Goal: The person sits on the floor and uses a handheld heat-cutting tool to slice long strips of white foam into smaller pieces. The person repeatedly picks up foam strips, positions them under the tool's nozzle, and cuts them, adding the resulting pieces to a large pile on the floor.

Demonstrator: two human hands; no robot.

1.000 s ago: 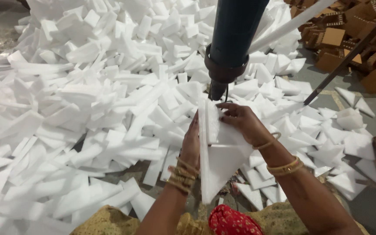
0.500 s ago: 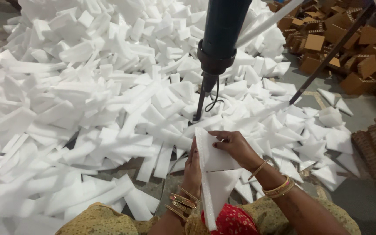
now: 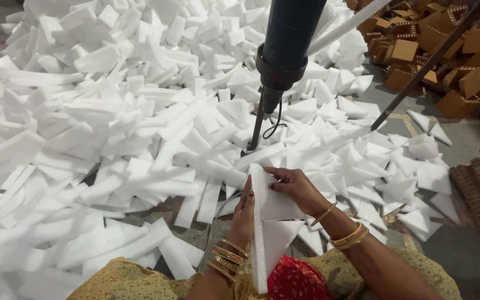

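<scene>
Both hands grip one long white foam strip (image 3: pixel 260 233), which stands on edge between them and runs from the fingertips back toward the person's lap. The left hand (image 3: pixel 244 214) presses flat against its left face, and the right hand (image 3: pixel 296 189) curls over its upper end with fingers closed on it. Just beyond the hands, a dark blue tool (image 3: pixel 289 41) hangs down, its thin metal rod (image 3: pixel 256 125) reaching into the heap of white foam offcuts (image 3: pixel 112 111). Brown cardboard pieces (image 3: pixel 429 50) lie well off past the right hand.
</scene>
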